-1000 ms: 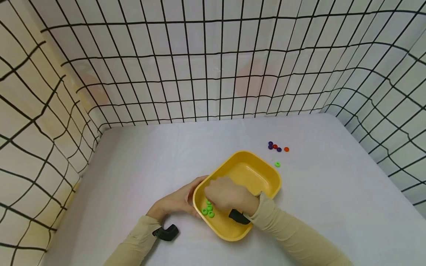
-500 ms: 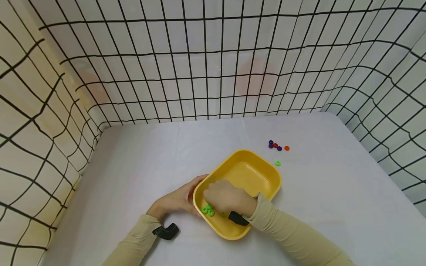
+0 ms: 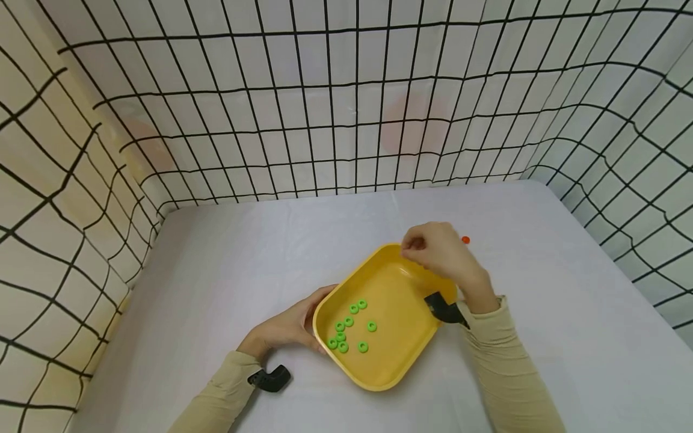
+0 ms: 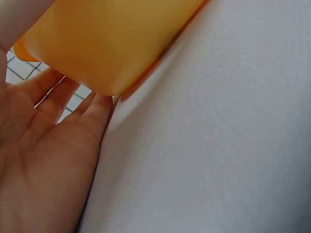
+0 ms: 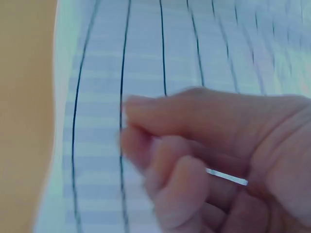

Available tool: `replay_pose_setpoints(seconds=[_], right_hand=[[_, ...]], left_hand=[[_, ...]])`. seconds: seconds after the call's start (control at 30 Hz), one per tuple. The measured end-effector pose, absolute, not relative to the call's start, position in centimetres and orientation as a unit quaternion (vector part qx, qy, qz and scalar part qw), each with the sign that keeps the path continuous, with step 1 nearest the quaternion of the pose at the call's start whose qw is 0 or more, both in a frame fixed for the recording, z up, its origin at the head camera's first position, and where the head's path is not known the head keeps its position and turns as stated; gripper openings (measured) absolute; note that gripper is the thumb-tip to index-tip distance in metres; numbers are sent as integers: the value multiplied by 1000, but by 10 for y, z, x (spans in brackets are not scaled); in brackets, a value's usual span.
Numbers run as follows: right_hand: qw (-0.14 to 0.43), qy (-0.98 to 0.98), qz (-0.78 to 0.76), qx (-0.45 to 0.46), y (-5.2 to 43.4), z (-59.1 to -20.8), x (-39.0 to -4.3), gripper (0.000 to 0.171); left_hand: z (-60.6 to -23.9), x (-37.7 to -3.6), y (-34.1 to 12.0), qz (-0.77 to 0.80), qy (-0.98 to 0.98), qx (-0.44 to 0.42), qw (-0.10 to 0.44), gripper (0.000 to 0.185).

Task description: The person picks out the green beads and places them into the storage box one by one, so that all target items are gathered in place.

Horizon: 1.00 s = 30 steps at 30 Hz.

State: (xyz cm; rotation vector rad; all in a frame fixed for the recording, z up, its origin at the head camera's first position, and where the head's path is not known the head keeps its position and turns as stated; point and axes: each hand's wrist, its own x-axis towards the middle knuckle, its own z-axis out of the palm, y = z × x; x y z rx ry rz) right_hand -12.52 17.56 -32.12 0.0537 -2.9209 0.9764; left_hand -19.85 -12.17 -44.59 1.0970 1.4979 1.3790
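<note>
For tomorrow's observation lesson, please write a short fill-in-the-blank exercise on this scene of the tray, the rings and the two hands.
1. The small rings lying inside the tray are all ____ in colour.
2. The tray is ____ in colour.
3. The ____ hand rests against the tray's near left corner.
4. The right hand is above the tray's ____ corner, fingers curled.

Missing words: green; yellow; left; far
</note>
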Motion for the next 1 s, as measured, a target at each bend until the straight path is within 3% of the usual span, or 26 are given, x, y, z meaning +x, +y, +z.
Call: replay_pose_setpoints(seconds=[0.17, 0.33, 0.6, 1.0], right_hand=[[70, -888, 442, -102, 244, -354, -119, 22], [74, -810, 556, -171, 283, -396, -120, 36], [16, -794, 571, -206, 297, -433, -134, 31], [-27, -821, 529, -214, 301, -441, -127, 31]], left_hand=[[-447, -199, -117, 538, 598, 434, 405, 104], [-447, -197, -117, 534, 608, 425, 405, 103], [-450, -197, -121, 560, 584, 435, 395, 103], [-451, -194, -117, 570, 566, 425, 418, 105]])
